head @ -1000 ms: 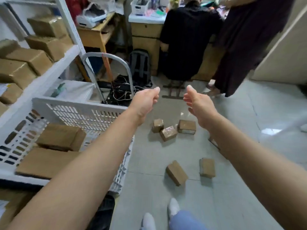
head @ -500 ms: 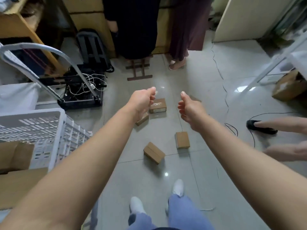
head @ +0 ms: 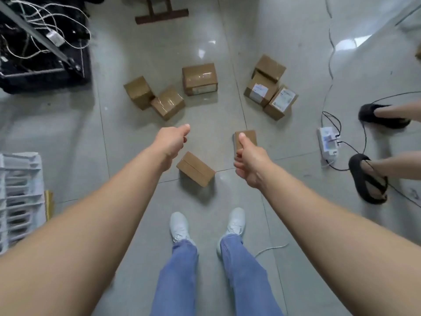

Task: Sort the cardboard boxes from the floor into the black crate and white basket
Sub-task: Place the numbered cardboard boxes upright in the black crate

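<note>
Several brown cardboard boxes lie on the grey tile floor. The nearest box (head: 196,168) sits between my two hands, and a small flat box (head: 247,138) lies on the floor just beyond my right thumb. Three boxes cluster further out on the left (head: 168,102), and three more, two with white labels, on the right (head: 259,92). My left hand (head: 173,142) hovers above the floor with loosely curled fingers and holds nothing. My right hand (head: 250,163) is also loosely curled, thumb up, and empty. The white basket (head: 20,190) shows at the left edge.
A black bin of tangled cables (head: 43,65) stands at the top left. Another person's feet in black slippers (head: 369,179) stand at the right, beside a white power strip (head: 328,142) with trailing black cords. My white shoes (head: 180,226) are below the nearest box.
My view has tilted down toward the floor. The seated people and the shelves have left the frame, the boxes look closer, and both hands have dropped toward them.
</note>
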